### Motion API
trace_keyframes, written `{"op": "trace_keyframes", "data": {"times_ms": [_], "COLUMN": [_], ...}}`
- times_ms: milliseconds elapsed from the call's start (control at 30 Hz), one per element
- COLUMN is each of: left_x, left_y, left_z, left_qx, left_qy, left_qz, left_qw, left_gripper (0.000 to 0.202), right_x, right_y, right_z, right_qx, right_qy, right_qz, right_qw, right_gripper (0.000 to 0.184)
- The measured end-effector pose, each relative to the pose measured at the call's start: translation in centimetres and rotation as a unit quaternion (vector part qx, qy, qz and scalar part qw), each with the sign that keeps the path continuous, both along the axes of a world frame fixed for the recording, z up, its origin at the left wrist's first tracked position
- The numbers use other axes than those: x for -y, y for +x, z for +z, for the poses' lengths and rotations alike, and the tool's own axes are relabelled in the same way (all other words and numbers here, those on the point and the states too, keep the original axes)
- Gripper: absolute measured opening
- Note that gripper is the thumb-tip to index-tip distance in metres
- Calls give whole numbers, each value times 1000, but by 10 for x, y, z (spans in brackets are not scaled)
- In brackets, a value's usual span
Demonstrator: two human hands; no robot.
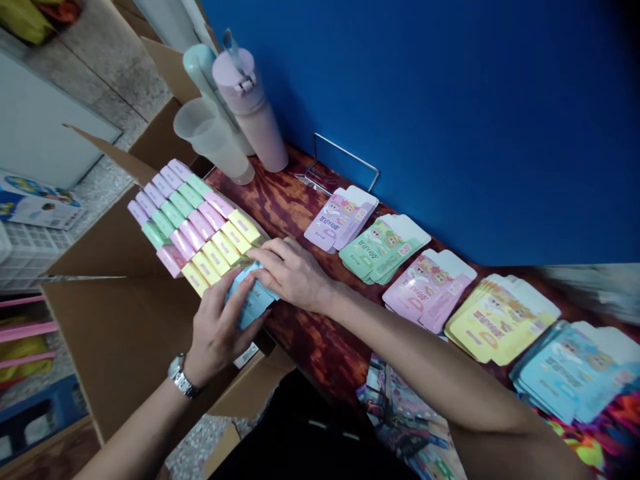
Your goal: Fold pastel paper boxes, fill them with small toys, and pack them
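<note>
Both hands meet on a small light-blue box (253,301) at the near end of rows of boxes. My left hand (220,327), with a watch on the wrist, grips the blue box from below. My right hand (293,270) lies over its top, fingers curled on it. The rows of purple, green, pink and yellow boxes (193,223) stand packed side by side in an open cardboard carton (125,333) at the table's left end.
Flat unfolded cartons lie in stacks on the dark wooden table (310,333): purple (340,217), green (383,247), pink (427,287), yellow (500,317), blue (570,370). A pink bottle (253,110), a mint bottle and a clear cup (213,137) stand by the blue wall (450,100).
</note>
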State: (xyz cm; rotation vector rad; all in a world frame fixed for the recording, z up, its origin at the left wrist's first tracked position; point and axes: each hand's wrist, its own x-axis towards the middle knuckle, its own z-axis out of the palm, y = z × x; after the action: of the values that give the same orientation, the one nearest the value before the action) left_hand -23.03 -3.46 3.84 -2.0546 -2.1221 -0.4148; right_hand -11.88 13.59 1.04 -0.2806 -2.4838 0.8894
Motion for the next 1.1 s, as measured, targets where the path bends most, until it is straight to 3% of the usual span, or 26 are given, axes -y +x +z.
{"op": "trace_keyframes", "data": {"times_ms": [133, 267, 467, 667, 900, 1000, 1100], "left_x": [1, 5, 2, -3, -3, -4, -5], "left_y": [-1, 6, -1, -15, -20, -20, -19], "left_z": [0, 0, 4, 3, -5, -5, -4], "left_qx": [21, -43, -69, -29, -2, 7, 2], "left_qy": [-8, -20, -59, -90, -53, -61, -79], "left_qz": [5, 39, 47, 30, 10, 7, 13], "left_qw": [1000, 998, 995, 995, 999, 998, 997], "left_gripper": [85, 83, 80, 71, 76, 82, 84], "right_x": [8, 6, -13, -19, -14, -15, -18], "right_y": [-11, -13, -8, -34, -48, -65, -82], "right_z": [16, 24, 23, 13, 19, 19, 16], "right_qx": [99, 147, 50, 41, 57, 99, 125], "right_qy": [46, 48, 7, -45, -40, -34, -42], "right_qz": [-7, -3, -17, 74, 5, -56, -74], "right_qw": [994, 988, 999, 995, 998, 993, 989], "right_gripper": [36, 35, 52, 47, 32, 34, 41]}}
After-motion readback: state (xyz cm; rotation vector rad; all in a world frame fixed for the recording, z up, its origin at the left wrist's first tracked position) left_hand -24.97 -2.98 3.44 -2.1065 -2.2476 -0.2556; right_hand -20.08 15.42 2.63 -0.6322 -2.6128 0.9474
